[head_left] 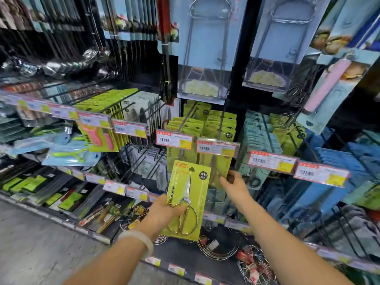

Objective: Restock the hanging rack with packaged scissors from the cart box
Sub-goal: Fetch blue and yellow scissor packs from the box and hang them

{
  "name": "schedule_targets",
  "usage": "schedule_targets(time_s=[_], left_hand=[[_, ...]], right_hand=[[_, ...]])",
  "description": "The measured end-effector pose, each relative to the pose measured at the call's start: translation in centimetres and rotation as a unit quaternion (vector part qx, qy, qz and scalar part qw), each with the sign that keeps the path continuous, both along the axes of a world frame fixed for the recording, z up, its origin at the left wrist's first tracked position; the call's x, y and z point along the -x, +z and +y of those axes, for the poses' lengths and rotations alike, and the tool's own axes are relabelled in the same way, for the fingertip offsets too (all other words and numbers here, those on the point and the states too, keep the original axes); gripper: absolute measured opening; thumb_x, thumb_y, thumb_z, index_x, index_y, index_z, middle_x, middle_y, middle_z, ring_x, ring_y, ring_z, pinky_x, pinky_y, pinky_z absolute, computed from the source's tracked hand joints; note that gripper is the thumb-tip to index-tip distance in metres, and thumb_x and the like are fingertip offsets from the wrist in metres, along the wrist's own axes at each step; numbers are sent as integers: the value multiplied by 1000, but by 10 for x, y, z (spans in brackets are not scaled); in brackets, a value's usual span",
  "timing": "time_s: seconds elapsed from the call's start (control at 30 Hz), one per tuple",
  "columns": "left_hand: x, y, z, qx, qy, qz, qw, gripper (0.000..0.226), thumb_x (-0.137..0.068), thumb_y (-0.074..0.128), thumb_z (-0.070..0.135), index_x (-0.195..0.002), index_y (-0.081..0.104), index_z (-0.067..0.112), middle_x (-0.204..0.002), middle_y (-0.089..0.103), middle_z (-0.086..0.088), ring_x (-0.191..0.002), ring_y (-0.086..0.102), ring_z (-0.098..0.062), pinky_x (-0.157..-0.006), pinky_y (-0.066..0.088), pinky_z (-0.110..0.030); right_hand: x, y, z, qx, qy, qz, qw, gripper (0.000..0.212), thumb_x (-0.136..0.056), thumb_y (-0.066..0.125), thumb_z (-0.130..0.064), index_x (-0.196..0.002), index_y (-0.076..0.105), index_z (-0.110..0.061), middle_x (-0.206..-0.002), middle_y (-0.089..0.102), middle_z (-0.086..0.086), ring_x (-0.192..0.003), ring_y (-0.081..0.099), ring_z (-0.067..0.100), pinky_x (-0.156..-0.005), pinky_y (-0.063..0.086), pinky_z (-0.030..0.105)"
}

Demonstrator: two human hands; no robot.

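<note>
So the flat lime-green card pack of gold-handled scissors (pixel 188 199) is held up in front of the hanging rack (pixel 207 128), just below the red-bordered price tags (pixel 174 139). It's gripped at its lower left edge by the left hand (pixel 164 209), thumb laid across the front near the handle loops.

Handling-wise, it can be expected to be light but bottom-heavy, since the metal loops sit low in the blister. The card looks stiff enough to stay upright from one corner, though some flex is likely. The clear plastic over the blades is probably slick, so the bare card edge is the better spot to be pinched. For hooking, a grip nearer the top, beside the dark hang hole, would probably give more control. Nothing fragile here, and the blades are sealed in.

The right hand (pixel 233 187) is stretched forward to the front pack of matching yellow-green packs (pixel 221 167) already on the peg, fingers curled round something dark brown; whether that's part of a pack can't be told.

As for writing: a red logo strip is printed at the top left of the card, a black round badge at the top right, and a column of characters down the left side, all too blurred to be read. Barcodes and yellow price squares can be made out on the tags, no figures legible.

A pale bangle (pixel 137 240) is worn on the left wrist.
</note>
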State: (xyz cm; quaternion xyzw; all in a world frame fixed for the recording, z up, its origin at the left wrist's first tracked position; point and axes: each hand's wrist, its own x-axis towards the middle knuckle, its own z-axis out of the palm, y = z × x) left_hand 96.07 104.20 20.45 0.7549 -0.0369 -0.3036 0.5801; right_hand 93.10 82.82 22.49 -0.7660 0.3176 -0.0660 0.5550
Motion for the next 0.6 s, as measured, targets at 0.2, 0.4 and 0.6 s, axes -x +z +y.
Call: schedule_targets(time_s=[0.2,0.4,0.6], left_hand=[[-2,-12,-17,-3,-30,-15,999,69,-67,78,52,-126,56,23,-123,65,5,-114,61,-18,-102,46,-47],[-8,0,-43,-39,-2,-80,996,21,-95,52,31,-107,55,14,-95,63,-1,-82,57,-14,-77,49,-32],[-24,32,-68,4,21,-146,989,8,-96,52,21,-90,53,15,-73,53,1,-57,42,-9,-44,35,-13]], right_hand=[[37,-5,27,-69,121,3,990,15,-92,56,-33,-97,54,-19,-100,61,-8,-92,59,8,-87,51,27],[38,-6,23,-22,57,-48,997,8,-88,61,-8,-85,53,-10,-77,59,18,-75,51,17,-70,43,30],[18,18,4,29,21,-84,996,21,-89,60,-12,-92,48,4,-70,42,14,-68,39,16,-63,34,27]])
